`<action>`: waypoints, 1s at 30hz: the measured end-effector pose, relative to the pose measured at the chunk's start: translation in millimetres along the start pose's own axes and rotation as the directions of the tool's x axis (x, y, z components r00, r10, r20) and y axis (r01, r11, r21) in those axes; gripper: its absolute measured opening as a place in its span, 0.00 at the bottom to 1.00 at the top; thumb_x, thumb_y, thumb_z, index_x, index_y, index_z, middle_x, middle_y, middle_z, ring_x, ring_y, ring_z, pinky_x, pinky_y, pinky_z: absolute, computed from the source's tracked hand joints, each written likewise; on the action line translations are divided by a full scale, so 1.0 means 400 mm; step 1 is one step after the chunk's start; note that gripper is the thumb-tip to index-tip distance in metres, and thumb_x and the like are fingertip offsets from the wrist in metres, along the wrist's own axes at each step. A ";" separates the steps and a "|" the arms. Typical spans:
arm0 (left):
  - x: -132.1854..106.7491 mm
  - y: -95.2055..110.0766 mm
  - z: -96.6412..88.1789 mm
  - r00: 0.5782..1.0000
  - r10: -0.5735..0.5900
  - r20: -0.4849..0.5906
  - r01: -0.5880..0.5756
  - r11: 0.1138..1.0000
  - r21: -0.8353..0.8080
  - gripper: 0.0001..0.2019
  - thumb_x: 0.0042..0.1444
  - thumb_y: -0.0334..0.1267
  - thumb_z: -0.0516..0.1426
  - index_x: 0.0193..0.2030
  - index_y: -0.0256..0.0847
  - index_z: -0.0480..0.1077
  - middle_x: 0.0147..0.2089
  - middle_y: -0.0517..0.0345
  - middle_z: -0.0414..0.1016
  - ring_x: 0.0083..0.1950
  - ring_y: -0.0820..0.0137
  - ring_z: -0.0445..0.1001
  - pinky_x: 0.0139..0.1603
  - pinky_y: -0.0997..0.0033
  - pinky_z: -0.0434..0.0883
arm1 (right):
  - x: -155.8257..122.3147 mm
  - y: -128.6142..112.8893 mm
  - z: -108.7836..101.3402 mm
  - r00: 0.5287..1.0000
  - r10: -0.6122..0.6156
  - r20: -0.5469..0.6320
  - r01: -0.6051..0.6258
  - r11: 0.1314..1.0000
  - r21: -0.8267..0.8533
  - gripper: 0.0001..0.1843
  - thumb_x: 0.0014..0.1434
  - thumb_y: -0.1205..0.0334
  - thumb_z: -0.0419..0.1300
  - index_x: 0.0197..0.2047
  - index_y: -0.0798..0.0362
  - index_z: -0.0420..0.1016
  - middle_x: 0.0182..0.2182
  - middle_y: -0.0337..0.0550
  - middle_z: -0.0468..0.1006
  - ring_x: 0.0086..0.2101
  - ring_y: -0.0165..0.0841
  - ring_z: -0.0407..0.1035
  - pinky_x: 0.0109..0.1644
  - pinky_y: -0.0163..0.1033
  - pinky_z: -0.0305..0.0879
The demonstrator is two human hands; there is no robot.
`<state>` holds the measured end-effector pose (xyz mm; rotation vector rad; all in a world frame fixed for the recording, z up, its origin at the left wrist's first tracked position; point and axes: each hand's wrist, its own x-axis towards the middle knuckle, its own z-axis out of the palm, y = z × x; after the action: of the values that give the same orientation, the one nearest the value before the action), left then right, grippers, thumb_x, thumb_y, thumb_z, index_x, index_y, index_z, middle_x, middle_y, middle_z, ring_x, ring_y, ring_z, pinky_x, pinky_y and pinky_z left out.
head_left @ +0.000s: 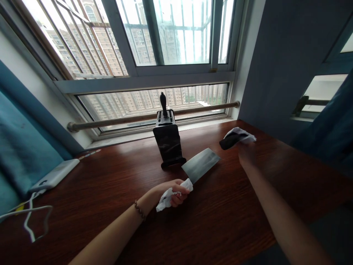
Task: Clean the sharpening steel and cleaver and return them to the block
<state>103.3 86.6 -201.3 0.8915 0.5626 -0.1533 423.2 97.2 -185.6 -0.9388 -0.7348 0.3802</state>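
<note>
- Left hand (178,193) is closed around a crumpled white tissue (165,200) at the near end of a broad cleaver (201,165); its handle is hidden. Loose paper could slide in the palm, letting the cleaver twist or drop.
- Right hand (245,150) appears to pinch a white wad (240,131) with a dark piece (231,140) against it, well to the right of the blade. The fingers are mostly covered, so how firm that hold is, I cannot tell.
- The cleaver lies over the middle of the table (209,221), slanting away to the right, between the hands. If the right hand swept back carelessly, its wrist or fingers could meet an edge.
- Thin paper is poor protection: pressed hard along the steel, it could tear and leave skin bare.
- The black knife holder (167,143) stands just beyond the blade's left end, with one dark handle (163,103) rising from its top. A leftward swing of the cleaver could knock it, and it looks tall enough to tip.
- Whether the flat of the blade touches the wood is unclear; a slip downward could scratch the glossy surface.
- The white box (56,175) and its cable (31,217), far left, look safely apart, unless the left forearm drifts and snags the loop.
</note>
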 end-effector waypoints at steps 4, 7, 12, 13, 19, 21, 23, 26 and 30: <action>0.003 -0.001 -0.009 1.000 -0.021 0.015 0.021 1.000 0.000 0.13 0.49 0.35 0.59 0.27 0.38 0.56 0.21 0.66 0.52 0.17 0.83 0.47 0.17 0.80 0.45 | -0.062 -0.024 0.023 0.895 -0.069 0.440 0.162 0.971 -0.177 0.13 0.48 0.70 0.60 0.39 0.53 0.77 0.38 0.43 0.76 0.41 0.38 0.69 0.50 0.42 0.62; 0.003 0.001 -0.008 0.999 -0.025 0.023 0.025 1.000 0.012 0.12 0.48 0.34 0.60 0.28 0.38 0.57 0.22 0.65 0.53 0.17 0.83 0.48 0.17 0.79 0.46 | -0.108 -0.021 0.037 0.664 -0.034 0.747 0.339 0.904 -0.261 0.16 0.47 0.72 0.59 0.41 0.51 0.77 0.38 0.43 0.77 0.39 0.39 0.70 0.46 0.42 0.63; 0.003 0.003 0.002 0.999 -0.032 -0.030 0.034 0.998 0.046 0.14 0.46 0.35 0.61 0.28 0.38 0.57 0.22 0.65 0.56 0.17 0.83 0.50 0.18 0.79 0.47 | -0.185 -0.026 0.074 0.229 -0.002 0.973 0.655 0.740 -0.153 0.17 0.54 0.68 0.58 0.48 0.54 0.73 0.43 0.47 0.75 0.43 0.40 0.69 0.48 0.42 0.64; 0.003 0.003 0.004 0.998 -0.038 -0.049 0.040 0.998 0.049 0.14 0.46 0.35 0.61 0.28 0.38 0.56 0.22 0.65 0.56 0.17 0.83 0.50 0.18 0.79 0.47 | -0.197 -0.029 0.080 0.180 -0.014 0.983 0.682 0.722 -0.115 0.16 0.56 0.65 0.59 0.48 0.55 0.72 0.44 0.48 0.74 0.46 0.40 0.67 0.50 0.43 0.63; 0.004 0.002 0.006 0.995 -0.057 -0.086 0.062 0.997 0.051 0.14 0.45 0.35 0.62 0.29 0.39 0.56 0.23 0.65 0.57 0.17 0.82 0.51 0.18 0.79 0.48 | -0.227 -0.036 0.094 0.077 -0.050 0.996 0.689 0.724 -0.017 0.12 0.61 0.63 0.55 0.45 0.55 0.75 0.47 0.48 0.73 0.49 0.38 0.65 0.54 0.41 0.61; 0.003 0.002 0.007 0.995 -0.051 -0.083 0.055 0.997 0.051 0.14 0.44 0.35 0.62 0.30 0.39 0.57 0.23 0.65 0.57 0.18 0.83 0.52 0.18 0.79 0.48 | -0.218 -0.031 0.090 0.106 -0.027 0.994 0.699 0.713 -0.055 0.11 0.61 0.63 0.54 0.41 0.55 0.76 0.44 0.48 0.75 0.47 0.37 0.67 0.53 0.40 0.62; 0.002 0.002 0.009 0.996 -0.042 -0.080 0.047 0.997 0.063 0.14 0.44 0.34 0.62 0.31 0.39 0.58 0.23 0.65 0.57 0.18 0.83 0.52 0.18 0.80 0.48 | -0.201 -0.027 0.081 0.203 0.058 0.977 0.750 0.632 -0.194 0.11 0.61 0.62 0.52 0.37 0.56 0.76 0.40 0.48 0.76 0.43 0.37 0.69 0.49 0.40 0.63; 0.000 0.003 0.016 0.996 -0.028 -0.085 0.036 0.995 0.095 0.14 0.44 0.34 0.61 0.31 0.39 0.58 0.22 0.66 0.57 0.18 0.82 0.52 0.18 0.80 0.50 | -0.169 -0.023 0.064 0.446 0.241 0.862 0.782 0.363 -0.507 0.13 0.61 0.60 0.51 0.32 0.55 0.74 0.33 0.48 0.76 0.36 0.39 0.71 0.41 0.40 0.64; -0.003 0.005 0.026 0.993 -0.009 -0.114 0.026 0.989 0.145 0.14 0.44 0.35 0.61 0.32 0.40 0.58 0.22 0.66 0.58 0.18 0.81 0.54 0.18 0.79 0.53 | -0.151 -0.023 0.055 0.537 0.298 0.789 0.769 0.210 -0.603 0.13 0.60 0.59 0.51 0.31 0.53 0.73 0.30 0.46 0.76 0.34 0.39 0.70 0.37 0.39 0.62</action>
<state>107.1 79.7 -194.5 1.0430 0.6707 -0.1625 365.1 69.3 -194.0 -1.8122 -2.2253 -0.1373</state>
